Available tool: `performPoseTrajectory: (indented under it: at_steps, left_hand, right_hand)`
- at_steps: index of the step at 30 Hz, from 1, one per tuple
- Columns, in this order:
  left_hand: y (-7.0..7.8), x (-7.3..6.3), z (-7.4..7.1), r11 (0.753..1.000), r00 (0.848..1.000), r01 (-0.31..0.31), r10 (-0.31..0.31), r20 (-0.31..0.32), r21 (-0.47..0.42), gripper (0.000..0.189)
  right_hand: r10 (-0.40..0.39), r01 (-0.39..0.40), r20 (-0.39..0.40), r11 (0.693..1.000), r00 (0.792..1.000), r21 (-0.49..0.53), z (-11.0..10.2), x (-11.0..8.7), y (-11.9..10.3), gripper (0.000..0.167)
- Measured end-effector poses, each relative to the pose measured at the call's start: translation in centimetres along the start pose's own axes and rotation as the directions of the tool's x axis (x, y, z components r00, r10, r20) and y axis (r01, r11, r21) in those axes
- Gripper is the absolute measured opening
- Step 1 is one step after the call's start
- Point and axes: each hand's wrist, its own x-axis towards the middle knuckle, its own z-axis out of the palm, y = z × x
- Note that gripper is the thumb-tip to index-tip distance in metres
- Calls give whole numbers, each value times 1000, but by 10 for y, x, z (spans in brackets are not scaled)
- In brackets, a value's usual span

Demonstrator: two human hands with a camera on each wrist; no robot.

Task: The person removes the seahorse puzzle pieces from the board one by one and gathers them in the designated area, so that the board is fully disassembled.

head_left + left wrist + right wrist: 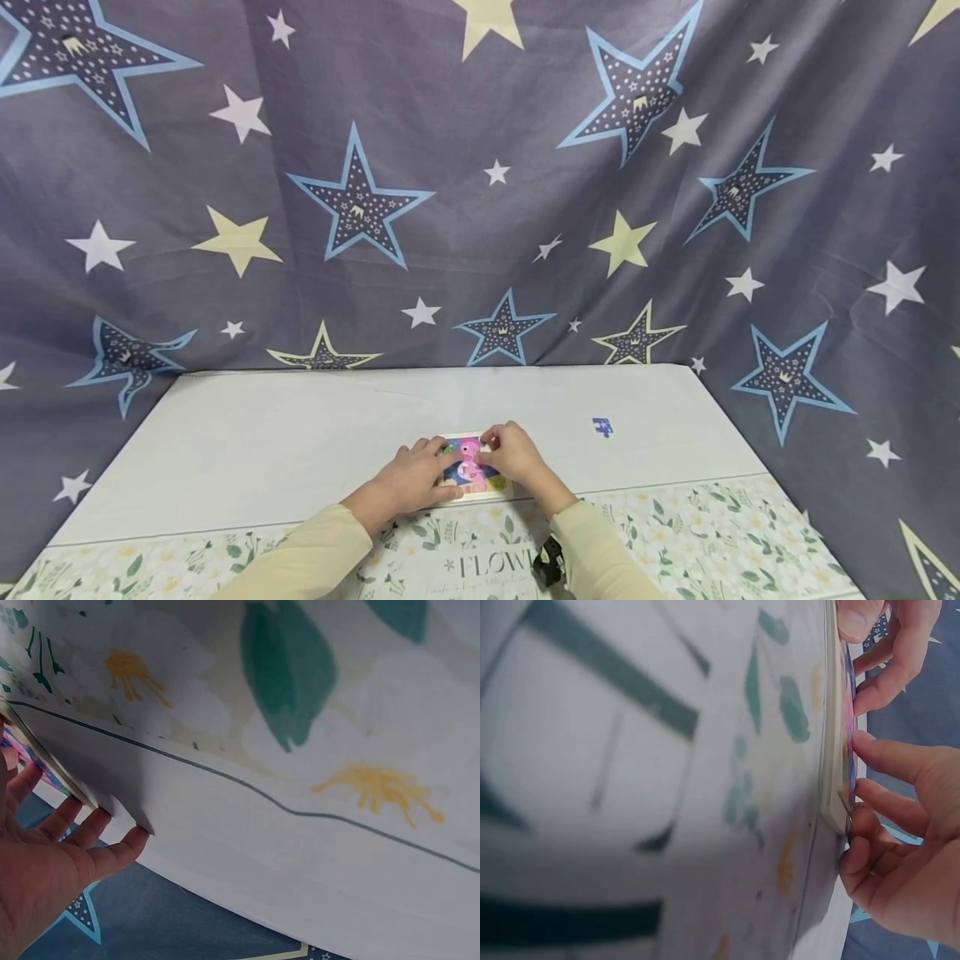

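A small framed jigsaw puzzle [471,473] with a pink cartoon figure lies flat near the middle of the table. My left hand [415,477] rests over its left side, fingers spread; in the left wrist view, fingertips of the left hand [52,862] line the frame's edge. At the upper right corner, my right hand [517,457] pinches a small puzzle piece, mostly hidden by the fingers. The right wrist view shows the right hand [907,825] with thumb and finger low at the puzzle [848,712] and the other fingers curled beside the frame.
A loose purple-blue puzzle piece [602,427] lies to the right on the white tabletop [300,442]. Along the near side runs a flower-printed strip with lettering [491,567]. A dark star-printed curtain [450,250] hangs behind and beside the table.
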Motion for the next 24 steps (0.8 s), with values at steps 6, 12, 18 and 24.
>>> performPoseTrajectory:
  at_steps: [6,12,18,24]
  left_hand:
    - [0,1,0,1000,1000,2,-2,1,0,63]
    - [-1,1,1,1000,1000,5,-5,0,-6,63]
    - [-2,1,2,1000,1000,2,-2,-2,-11,63]
    - [-2,1,2,1000,1000,1,-1,-2,-10,64]
  right_hand:
    - [47,-48,7,998,999,30,0,1,-2,25]
    - [71,-71,5,996,997,45,2,1,-2,22]
    - [66,-66,-2,996,998,60,2,0,-3,22]
    - [64,-63,-6,995,998,79,2,0,-2,22]
